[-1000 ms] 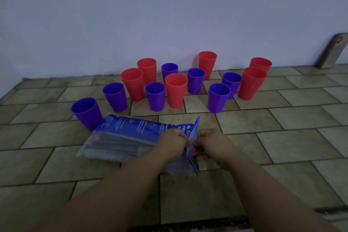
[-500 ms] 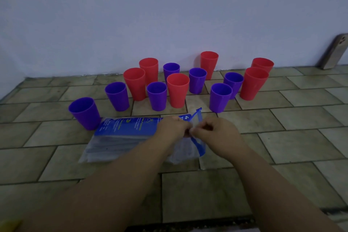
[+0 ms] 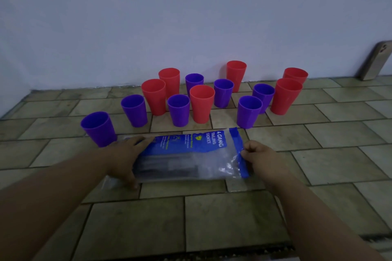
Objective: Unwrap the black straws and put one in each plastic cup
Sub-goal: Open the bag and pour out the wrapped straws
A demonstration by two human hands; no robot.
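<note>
The left grip (image 3: 125, 154), spread flat, pins the bag (image 3: 191, 150) at its left end. The right grip (image 3: 257, 154) pinches the blue seal strip (image 3: 244, 169): pull rightward steadily, sparing the black straws (image 3: 169, 165).

**Tiled floor with cups, a bag and a phone**

The floor (image 3: 233, 218) is laid in pale greenish-beige rectangular tiles with dark joints and runs back to a plain wall (image 3: 191, 17). Thirteen plastic cups stand upright on it in a loose cluster near the wall: seven purple cups (image 3: 134, 110) and six taller red cups (image 3: 201, 103), all open side up. The leftmost purple cup (image 3: 98, 128) stands nearer the viewer than the rest, just beside the left end of a clear plastic bag (image 3: 191, 154). The bag lies flat in front of the cluster, with a blue printed card inside and a blue strip at its right end. At far right a phone (image 3: 374, 61) leans against the wall, its foot on the tiles
</note>
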